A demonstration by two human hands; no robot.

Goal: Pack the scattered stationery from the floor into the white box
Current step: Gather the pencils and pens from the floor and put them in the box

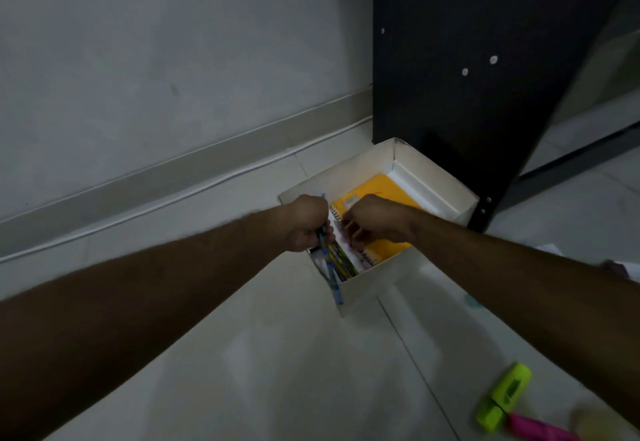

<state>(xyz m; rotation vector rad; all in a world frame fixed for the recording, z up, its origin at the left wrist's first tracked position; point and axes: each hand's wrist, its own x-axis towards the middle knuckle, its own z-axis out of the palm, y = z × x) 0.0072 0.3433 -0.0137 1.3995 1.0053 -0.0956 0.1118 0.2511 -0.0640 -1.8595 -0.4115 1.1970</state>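
Observation:
The white box stands open on the floor with a yellow spiral notebook lying inside. My left hand grips a bundle of pens and pencils over the box's near left corner; one blue pen sticks out past the rim. My right hand is inside the box over the notebook, fingers curled on a small brown item that I cannot identify. A yellow-green highlighter and a pink highlighter lie on the floor at the lower right.
A black cabinet panel stands right behind the box. The grey wall with a skirting board and a white cable runs along the left. Papers lie on the tiles to the right, partly hidden by my right arm.

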